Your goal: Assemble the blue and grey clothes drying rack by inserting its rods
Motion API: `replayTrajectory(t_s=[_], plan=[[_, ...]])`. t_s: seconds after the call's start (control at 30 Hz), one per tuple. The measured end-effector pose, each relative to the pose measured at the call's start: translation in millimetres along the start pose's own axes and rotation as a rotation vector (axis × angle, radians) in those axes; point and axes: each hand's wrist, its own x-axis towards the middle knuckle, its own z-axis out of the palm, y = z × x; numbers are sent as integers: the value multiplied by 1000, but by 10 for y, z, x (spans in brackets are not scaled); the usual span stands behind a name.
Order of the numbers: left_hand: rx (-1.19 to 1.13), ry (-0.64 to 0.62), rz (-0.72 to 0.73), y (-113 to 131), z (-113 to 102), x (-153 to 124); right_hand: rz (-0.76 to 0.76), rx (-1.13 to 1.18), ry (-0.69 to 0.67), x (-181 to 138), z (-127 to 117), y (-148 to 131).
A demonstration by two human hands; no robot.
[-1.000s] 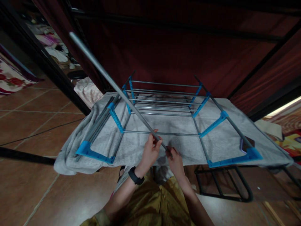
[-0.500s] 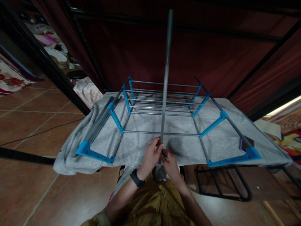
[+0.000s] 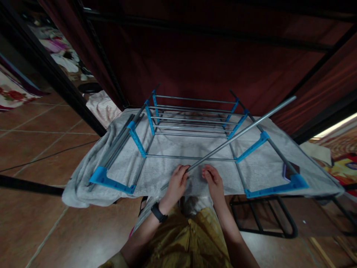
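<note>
A long grey metal tube [image 3: 240, 134] slants up to the right, its lower end showing just left of my left hand [image 3: 177, 181]. My left hand is closed on it in a pinch near that lower end. Apart from the tube, below it, my right hand [image 3: 214, 180] holds nothing, its fingers loosely bent. Beyond both hands lies a partly assembled rack of grey tubes with blue plastic brackets [image 3: 250, 149], joined by several thin crossbars [image 3: 189, 158]. The tube passes above the rack's right side.
A grey blanket [image 3: 167, 147] covers the surface under the rack. Loose grey tubes [image 3: 119, 143] lie along the left side. A phone [image 3: 290, 170] rests near the right front bracket. Dark red curtain [image 3: 195, 63] and black frame bars [image 3: 52, 67] stand around; a black metal rack [image 3: 264, 217] is below right.
The tube has swung from nearly upright to a low slant toward the right. My right hand has let go of it and moved right; my left hand still grips it.
</note>
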Motion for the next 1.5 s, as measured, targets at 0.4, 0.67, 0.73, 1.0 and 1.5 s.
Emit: replayTrajectory(t_s=[0.4,0.67,0.73,1.0,1.5], plan=[[133,-27,-17,-190,-135,-113,35,58,45,69,-8,-81],[214,-50,-17,-353,-202,-315,110,146,59,118,-31,-2],[226,-66,-13,-366,-233,-351,117,163,74,127,-28,12],[269,-99,-22,-392,-311,-473,164,232,74,153,-42,-52],[323,-198,-69,-610,-438,-716,225,374,176,267,-326,123]])
